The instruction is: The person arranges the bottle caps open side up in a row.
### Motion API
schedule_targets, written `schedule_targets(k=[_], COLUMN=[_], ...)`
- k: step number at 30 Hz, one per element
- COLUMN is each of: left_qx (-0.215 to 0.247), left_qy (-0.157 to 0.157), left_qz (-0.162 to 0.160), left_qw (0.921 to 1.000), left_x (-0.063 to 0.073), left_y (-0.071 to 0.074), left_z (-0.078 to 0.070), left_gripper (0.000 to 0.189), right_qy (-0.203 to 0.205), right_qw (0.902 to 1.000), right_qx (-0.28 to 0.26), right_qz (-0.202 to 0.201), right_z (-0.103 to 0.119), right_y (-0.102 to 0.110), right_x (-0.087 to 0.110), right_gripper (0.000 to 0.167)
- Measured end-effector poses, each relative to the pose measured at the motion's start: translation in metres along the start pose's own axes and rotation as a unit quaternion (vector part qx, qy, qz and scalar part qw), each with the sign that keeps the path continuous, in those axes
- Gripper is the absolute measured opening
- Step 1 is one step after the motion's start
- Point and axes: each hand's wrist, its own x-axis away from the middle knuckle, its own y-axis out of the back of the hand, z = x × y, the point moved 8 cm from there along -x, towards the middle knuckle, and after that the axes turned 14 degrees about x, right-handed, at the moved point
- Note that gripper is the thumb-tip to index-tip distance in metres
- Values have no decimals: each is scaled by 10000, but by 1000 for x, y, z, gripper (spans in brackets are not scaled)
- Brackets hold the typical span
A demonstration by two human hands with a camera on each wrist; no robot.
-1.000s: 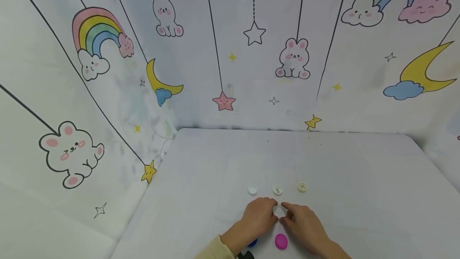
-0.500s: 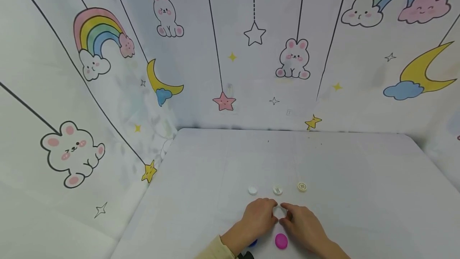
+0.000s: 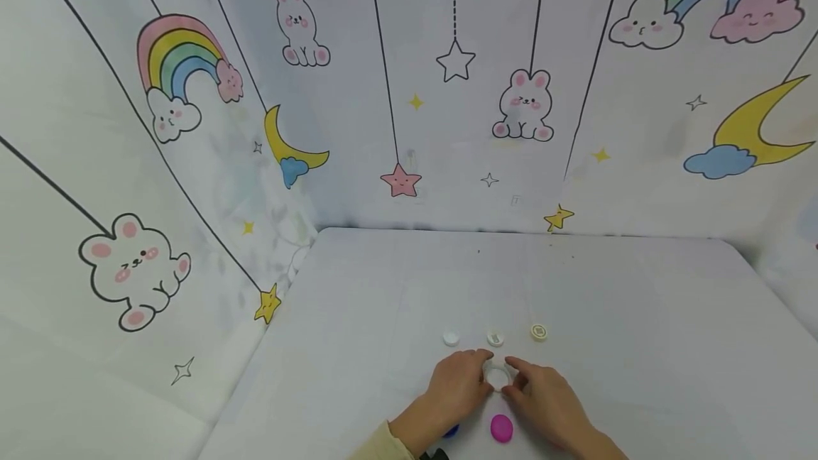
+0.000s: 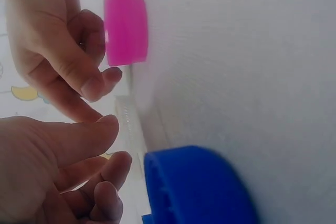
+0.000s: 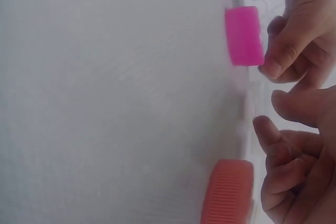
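Note:
A white round cap (image 3: 497,378) sits on the table between the two hands. My left hand (image 3: 455,380) curves around its left side, thumb and index fingertips right at the rim. On the opposite side my right hand (image 3: 545,397) has its fingers spread loosely, a small gap from the cap. In the left wrist view the white ridged cap (image 4: 130,132) stands just beyond the fingertips, which do not pinch it. A pink cap (image 3: 501,429) lies closer to the body. The blue ridged cap (image 4: 197,187) is partly hidden by the left wrist in the head view.
Beyond the hands stand a small white cap (image 3: 451,338), another white cap with a marking (image 3: 495,338) and a cream cap with a ring pattern (image 3: 539,333). A salmon ridged cap (image 5: 228,192) shows near the right hand. A printed cloth wall (image 3: 447,126) borders the white table (image 3: 639,318).
The fingers have parted slightly around the white cap, the right hand shifting a little to the right, and more of the cap shows. The other caps keep their places.

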Motion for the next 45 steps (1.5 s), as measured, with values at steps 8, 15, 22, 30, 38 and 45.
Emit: schedule_targets(k=[8, 15, 22, 30, 38, 45], left_qx=[485, 528, 471, 307, 189, 76], left_qy=[28, -226, -434, -584, -525, -365], left_qz=[38, 260, 506, 690, 790, 916], left_qw=[9988, 9980, 9967, 9954, 9953, 9951], left_x=[14, 25, 31, 39, 44, 46], left_y=[10, 6, -3, -10, -13, -16], left_z=[-4, -13, -20, -21, -21, -22], left_gripper=[36, 24, 23, 27, 23, 18], right_qy=[174, 335, 282, 390, 708, 408], right_qw=[9994, 9990, 9958, 9951, 9933, 9856], right_qx=[-291, -275, -373, -436, -544, -878], right_qz=[-64, 79, 785, 795, 737, 1385], right_z=[4, 6, 8, 8, 8, 7], right_y=[8, 9, -2, -7, -12, -26], right_x=[12, 25, 31, 36, 40, 42], right_gripper=[23, 19, 24, 25, 28, 30])
